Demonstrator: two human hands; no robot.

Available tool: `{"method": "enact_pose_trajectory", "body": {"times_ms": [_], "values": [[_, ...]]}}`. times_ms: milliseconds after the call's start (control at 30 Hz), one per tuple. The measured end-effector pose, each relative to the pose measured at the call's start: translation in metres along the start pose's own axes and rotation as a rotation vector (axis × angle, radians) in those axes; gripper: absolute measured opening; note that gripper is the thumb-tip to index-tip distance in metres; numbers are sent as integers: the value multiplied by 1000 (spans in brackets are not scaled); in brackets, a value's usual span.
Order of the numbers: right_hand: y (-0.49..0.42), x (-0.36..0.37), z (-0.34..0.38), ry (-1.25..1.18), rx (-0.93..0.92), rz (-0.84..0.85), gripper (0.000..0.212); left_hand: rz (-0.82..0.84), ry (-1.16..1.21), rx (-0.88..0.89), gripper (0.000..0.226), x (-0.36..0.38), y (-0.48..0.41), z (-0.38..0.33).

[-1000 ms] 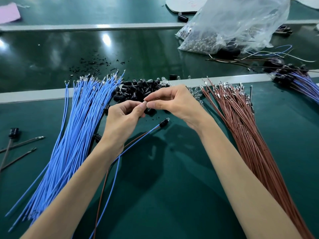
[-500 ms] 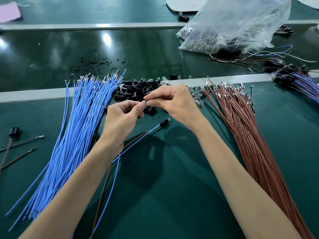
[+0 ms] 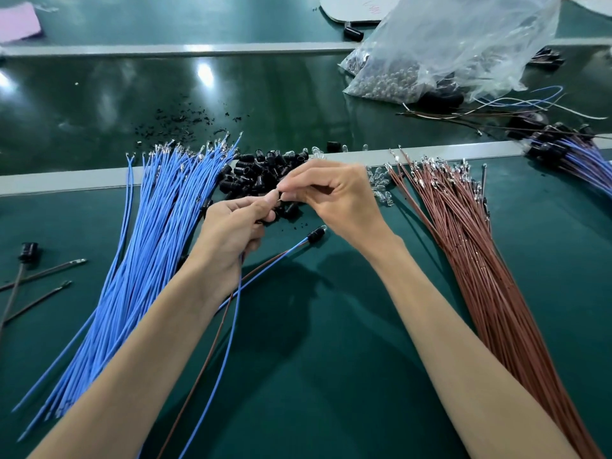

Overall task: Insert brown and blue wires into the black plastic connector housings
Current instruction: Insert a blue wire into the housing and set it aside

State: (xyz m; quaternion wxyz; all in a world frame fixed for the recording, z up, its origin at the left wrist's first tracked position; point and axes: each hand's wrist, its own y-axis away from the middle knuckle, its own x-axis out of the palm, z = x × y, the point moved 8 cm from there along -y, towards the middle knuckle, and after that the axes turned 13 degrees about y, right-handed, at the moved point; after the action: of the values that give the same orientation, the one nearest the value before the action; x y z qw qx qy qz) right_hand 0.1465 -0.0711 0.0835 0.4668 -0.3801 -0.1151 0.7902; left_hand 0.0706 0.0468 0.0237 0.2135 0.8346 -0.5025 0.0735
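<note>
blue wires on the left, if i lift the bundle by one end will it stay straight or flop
Probably flop: the single blue wire hanging from the left hand bends in a slack curve. The blue wires lie loose and fanned, no tie visible, so they would likely splay or slip out. Thin strands, so probably light.

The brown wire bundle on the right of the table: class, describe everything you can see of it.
The brown wire bundle is a sheaf of many thin wires in reddish-brown insulation, each tipped at its far end with a silvery metal terminal. It lies flat on the green table, fanned near the grey rail and narrowing toward the near right corner, where it leaves the picture. Small clear bulbs lie by its far left edge. No grip is on it.
</note>
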Motion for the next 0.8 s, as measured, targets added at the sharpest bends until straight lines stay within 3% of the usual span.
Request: {"method": "enact_pose_trajectory", "body": {"times_ms": [167,433,667,800], "values": [[0,4,6,80,-83,21,6,8,-3,-100,15,-1,-4,6],[2,5,-2,86,-4,-4,18,2,84,-133,11,-1,-5,11],[2,3,-13,-49,124,29,18,-15,50,-9,8,-1,-3,3],[0,6,-8,-43,77,70,14,-25,14,79,10,-1,-1,-3]]}}
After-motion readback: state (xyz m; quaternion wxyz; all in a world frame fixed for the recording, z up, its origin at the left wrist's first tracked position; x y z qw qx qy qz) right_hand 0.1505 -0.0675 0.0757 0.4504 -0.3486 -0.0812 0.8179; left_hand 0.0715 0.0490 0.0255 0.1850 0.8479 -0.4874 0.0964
